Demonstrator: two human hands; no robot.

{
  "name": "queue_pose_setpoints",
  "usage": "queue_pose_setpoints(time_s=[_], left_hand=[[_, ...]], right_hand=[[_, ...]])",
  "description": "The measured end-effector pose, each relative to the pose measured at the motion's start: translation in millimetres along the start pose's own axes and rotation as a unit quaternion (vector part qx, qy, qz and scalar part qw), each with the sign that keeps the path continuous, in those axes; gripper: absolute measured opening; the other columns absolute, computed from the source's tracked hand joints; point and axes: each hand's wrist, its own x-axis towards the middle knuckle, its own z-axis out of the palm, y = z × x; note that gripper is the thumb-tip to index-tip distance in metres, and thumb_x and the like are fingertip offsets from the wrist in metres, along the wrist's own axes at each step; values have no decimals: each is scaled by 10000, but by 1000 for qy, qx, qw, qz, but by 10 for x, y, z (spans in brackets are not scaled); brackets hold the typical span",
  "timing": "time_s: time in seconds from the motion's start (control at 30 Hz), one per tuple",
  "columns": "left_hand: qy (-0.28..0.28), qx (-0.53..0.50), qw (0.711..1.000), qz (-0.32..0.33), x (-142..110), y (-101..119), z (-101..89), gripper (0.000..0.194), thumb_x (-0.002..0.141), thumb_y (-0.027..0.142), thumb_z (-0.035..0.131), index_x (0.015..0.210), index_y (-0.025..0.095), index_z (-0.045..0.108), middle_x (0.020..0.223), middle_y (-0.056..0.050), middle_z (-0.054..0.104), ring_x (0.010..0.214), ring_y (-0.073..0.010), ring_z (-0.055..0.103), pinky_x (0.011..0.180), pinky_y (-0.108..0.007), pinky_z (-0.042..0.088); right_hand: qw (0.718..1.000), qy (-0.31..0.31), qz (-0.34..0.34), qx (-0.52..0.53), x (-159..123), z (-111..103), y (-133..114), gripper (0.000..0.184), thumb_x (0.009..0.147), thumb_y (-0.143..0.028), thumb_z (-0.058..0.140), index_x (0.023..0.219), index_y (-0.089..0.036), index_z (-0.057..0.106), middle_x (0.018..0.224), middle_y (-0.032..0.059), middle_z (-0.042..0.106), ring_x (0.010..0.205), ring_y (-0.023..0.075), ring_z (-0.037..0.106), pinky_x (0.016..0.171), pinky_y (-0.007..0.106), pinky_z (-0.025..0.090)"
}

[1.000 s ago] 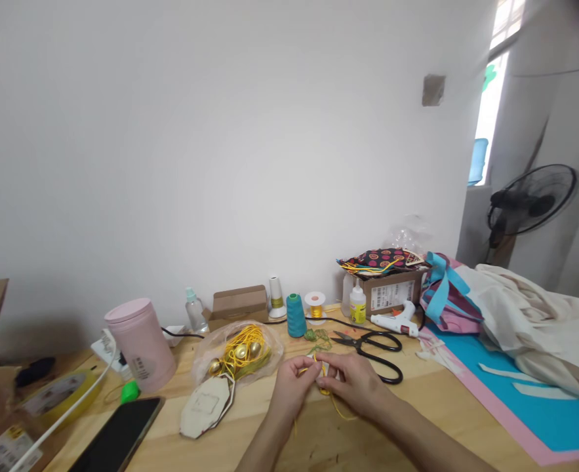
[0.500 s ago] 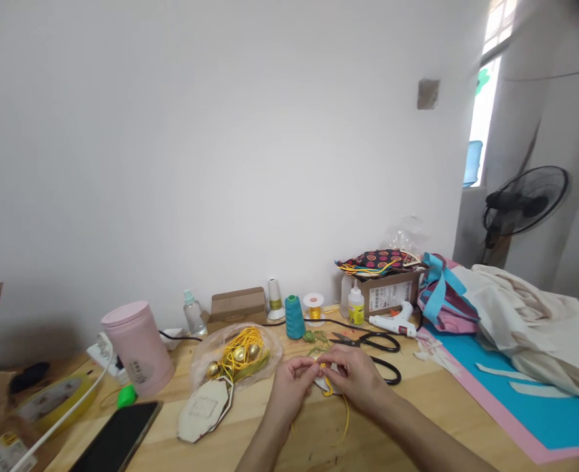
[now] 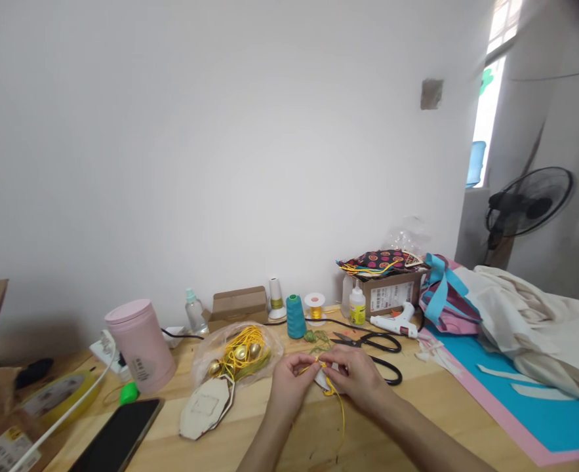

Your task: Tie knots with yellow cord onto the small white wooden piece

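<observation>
Both hands meet low in the middle of the view over the wooden table. My left hand [image 3: 294, 377] pinches yellow cord [image 3: 329, 391] between thumb and forefinger. Beside it, my right hand [image 3: 355, 375] is closed on the same cord, its fingertips almost touching the left ones. A loose tail of cord hangs below the right hand toward the tabletop. A small white piece [image 3: 320, 380] shows between the hands, mostly hidden by the fingers. Black-handled scissors [image 3: 372, 341] lie just beyond my right hand, with green thread [image 3: 317, 337] near their tips.
Left of my hands are octagonal card pieces [image 3: 205, 410], a plastic bag of yellow cord and gold bells [image 3: 240, 353], a phone [image 3: 117, 438] and a pink canister [image 3: 141, 347]. Behind stand a teal thread cone [image 3: 296, 318], glue bottle [image 3: 357, 305] and glue gun [image 3: 397, 321]. Blue sheet [image 3: 545, 419] lies right.
The hanging cord tail has shifted slightly and curves differently. Both hands keep nearly the same pose, and the whole view has moved a little.
</observation>
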Motion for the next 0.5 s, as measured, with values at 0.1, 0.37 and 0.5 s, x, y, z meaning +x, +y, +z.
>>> queue_pose_setpoints(time_s=[0.1, 0.37, 0.5], left_hand=[[7, -2, 1000, 12, -2, -7, 0, 101, 522, 192, 675, 594, 132, 639, 588, -29, 666, 580, -165, 593, 581, -260, 462], [-10, -16, 1000, 18, -14, 46, -11, 133, 526, 162, 675, 639, 139, 610, 621, -16, 648, 610, -144, 581, 590, -233, 446], [-12, -20, 1000, -2, -26, 59, 0, 185, 499, 132, 685, 660, 135, 594, 582, -4, 621, 591, -126, 563, 565, -214, 438]], right_hand=[[1000, 3, 3, 1, 4, 4, 0, 191, 750, -232, 465, 838, -212, 634, 672, 8, 592, 600, 123, 497, 532, 195, 334], [996, -7, 45, 76, -9, 22, 7, 243, 762, -304, 445, 857, -212, 649, 672, 22, 602, 575, 125, 487, 513, 205, 331], [986, 20, 96, 133, 10, 58, 41, 163, 683, -244, 512, 692, -163, 653, 602, 14, 581, 514, 106, 435, 467, 201, 299]])
